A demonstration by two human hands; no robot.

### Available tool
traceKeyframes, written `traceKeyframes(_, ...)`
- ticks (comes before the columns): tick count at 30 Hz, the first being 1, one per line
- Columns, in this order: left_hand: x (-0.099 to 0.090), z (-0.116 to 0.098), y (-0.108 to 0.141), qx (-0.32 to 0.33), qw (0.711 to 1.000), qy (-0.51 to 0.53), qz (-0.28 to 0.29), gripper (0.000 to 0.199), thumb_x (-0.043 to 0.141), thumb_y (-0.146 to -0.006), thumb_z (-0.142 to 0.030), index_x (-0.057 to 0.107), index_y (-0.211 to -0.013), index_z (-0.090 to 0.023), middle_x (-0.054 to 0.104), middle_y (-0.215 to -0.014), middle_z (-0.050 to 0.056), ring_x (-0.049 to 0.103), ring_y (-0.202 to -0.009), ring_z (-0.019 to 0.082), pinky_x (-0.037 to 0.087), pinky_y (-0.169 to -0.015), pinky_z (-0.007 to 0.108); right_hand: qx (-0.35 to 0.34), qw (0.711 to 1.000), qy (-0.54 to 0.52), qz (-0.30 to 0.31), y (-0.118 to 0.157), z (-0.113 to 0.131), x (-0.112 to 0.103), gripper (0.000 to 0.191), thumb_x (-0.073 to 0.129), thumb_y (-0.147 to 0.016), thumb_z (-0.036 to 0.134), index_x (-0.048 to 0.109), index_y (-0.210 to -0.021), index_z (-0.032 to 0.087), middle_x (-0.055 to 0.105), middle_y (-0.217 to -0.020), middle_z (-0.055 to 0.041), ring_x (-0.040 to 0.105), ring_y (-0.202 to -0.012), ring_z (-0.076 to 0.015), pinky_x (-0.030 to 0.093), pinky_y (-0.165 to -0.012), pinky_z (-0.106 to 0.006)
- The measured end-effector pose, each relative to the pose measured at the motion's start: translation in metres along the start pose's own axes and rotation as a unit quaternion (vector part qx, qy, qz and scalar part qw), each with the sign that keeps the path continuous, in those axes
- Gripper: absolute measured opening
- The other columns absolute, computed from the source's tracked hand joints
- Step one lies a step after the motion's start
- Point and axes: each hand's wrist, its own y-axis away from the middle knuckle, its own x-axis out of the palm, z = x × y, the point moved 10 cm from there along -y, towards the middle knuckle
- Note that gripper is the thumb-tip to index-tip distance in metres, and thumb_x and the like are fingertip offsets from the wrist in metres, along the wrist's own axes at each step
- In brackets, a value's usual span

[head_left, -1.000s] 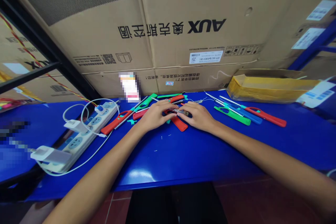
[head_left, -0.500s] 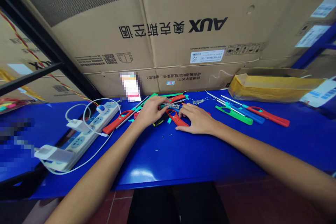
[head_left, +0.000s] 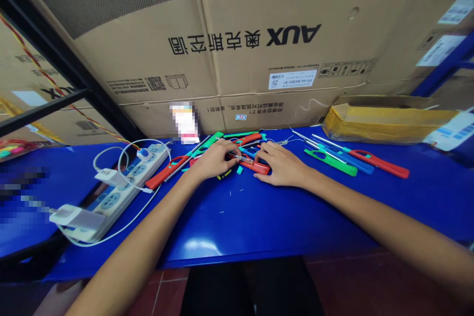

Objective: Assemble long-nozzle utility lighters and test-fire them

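On my feed the worktop (head_left: pixel 259 227) has a smooth, glossy blue finish, with a bright glare near its front edge. The red lighter (head_left: pixel 377 169) at the right and the green lighter (head_left: pixel 329 169) beside it look like smooth moulded plastic with a slight sheen, and their thin barrels (head_left: pixel 328 143) read as bright bare metal. The power strip (head_left: pixel 118 190) near the left edge looks like matt off-white plastic. Past the back edge, the big carton (head_left: pixel 237 69) is matt, slightly rough cardboard, and the yellow packet (head_left: pixel 385 126) in the back right corner has a faint shine, though I can't tell its material.
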Motion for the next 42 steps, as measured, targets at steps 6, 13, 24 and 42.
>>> traceKeyframes(6,-0.001,0.004,0.002,-0.021,0.998,0.036,0.037,0.013,0.067,-0.087,-0.023,0.075,-0.097,-0.023,0.079,-0.095,0.003,0.070,-0.086,0.021,0.051,-0.082,0.033,0.006,1.000,-0.008,0.008,-0.001,-0.002,0.001,0.024,0.073,-0.093,0.042,0.068,-0.100,0.020,0.065,-0.105,-0.0128,0.059,-0.098,-0.0309,0.048,-0.085,-0.043)
traceKeyframes(13,-0.004,0.004,0.003,-0.029,0.997,0.051,0.051,0.018,0.066,-0.079,-0.021,0.075,-0.094,-0.022,0.077,-0.089,0.002,0.068,-0.076,0.018,0.049,-0.073,0.030,0.012,1.000,-0.001,0.001,-0.001,-0.007,0.001,0.022,0.071,-0.092,0.041,0.067,-0.094,0.020,0.065,-0.101,-0.0119,0.057,-0.095,-0.0296,0.046,-0.081,-0.042)
traceKeyframes(24,-0.004,-0.006,0.008,-0.028,0.996,-0.018,0.085,0.011,0.069,-0.069,-0.018,0.063,-0.078,-0.023,0.066,-0.075,0.000,0.059,-0.071,0.020,0.042,-0.069,0.033,0.033,0.999,0.007,-0.003,-0.002,-0.007,0.002,0.019,0.071,-0.087,0.039,0.063,-0.085,0.022,0.063,-0.095,-0.0109,0.057,-0.092,-0.0295,0.047,-0.081,-0.042)
traceKeyframes(42,-0.012,-0.010,0.006,-0.025,0.995,-0.043,0.082,0.003,0.069,-0.079,-0.022,0.067,-0.080,-0.021,0.069,-0.082,0.003,0.060,-0.077,0.022,0.046,-0.079,0.038,0.020,0.999,0.027,0.015,0.000,-0.006,0.007,0.035,0.066,-0.097,0.052,0.071,-0.102,0.017,0.063,-0.106,-0.0154,0.057,-0.098,-0.0320,0.049,-0.088,-0.045)
